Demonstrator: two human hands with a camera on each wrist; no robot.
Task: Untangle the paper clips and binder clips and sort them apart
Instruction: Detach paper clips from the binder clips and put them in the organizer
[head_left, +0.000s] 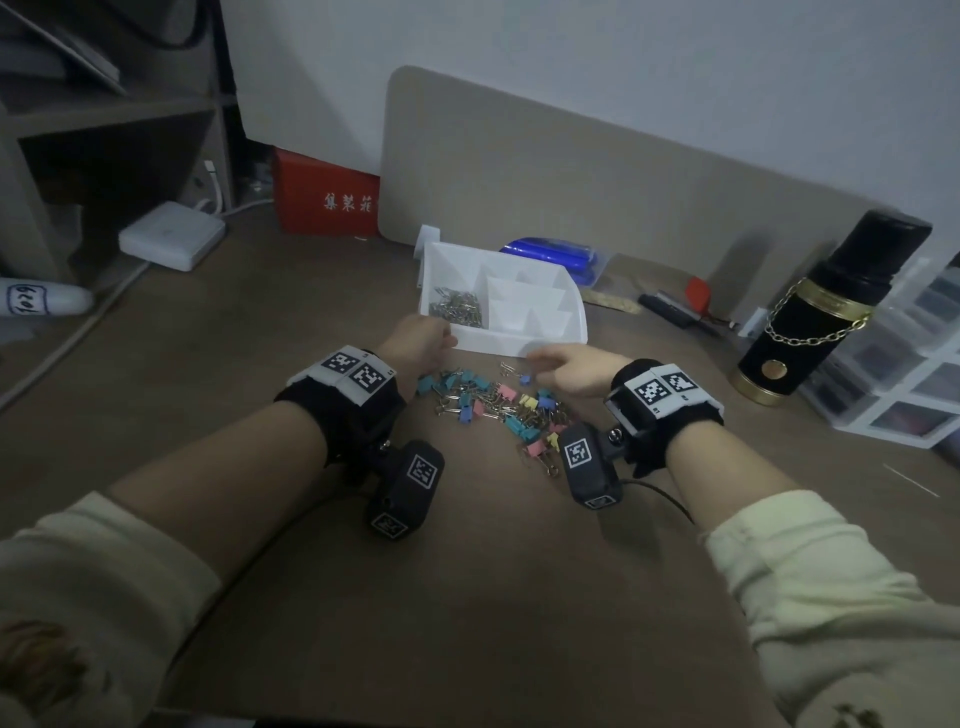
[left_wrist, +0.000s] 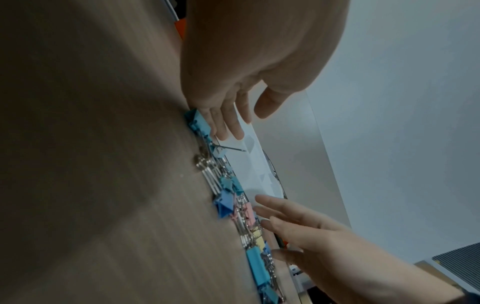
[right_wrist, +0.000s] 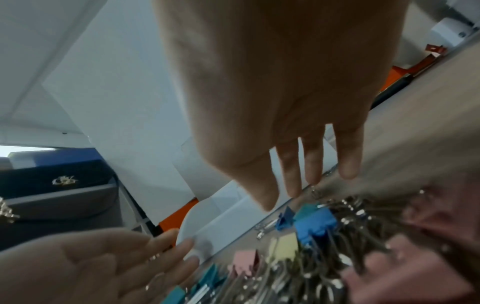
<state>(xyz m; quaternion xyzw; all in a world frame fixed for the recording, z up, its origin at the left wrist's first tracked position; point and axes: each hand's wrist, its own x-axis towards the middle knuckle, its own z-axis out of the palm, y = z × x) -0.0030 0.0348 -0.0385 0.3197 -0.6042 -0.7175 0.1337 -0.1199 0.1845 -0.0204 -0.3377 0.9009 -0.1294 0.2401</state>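
Both my left hand (head_left: 418, 340) and right hand (head_left: 563, 368) hovered open and empty over the tangled heap of pastel binder clips (head_left: 493, 402); a careless sweep could probably knock clips under the white plastic divided tray (head_left: 519, 340).

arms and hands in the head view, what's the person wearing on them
Both forearms come out of pushed-up cream sleeves. Each wrist carries a black band topped with a white strip of square black-and-white markers. A black camera block, also marked, hangs off each band, with a thin dark cable trailing from the right one. The left hand and right hand are bare.
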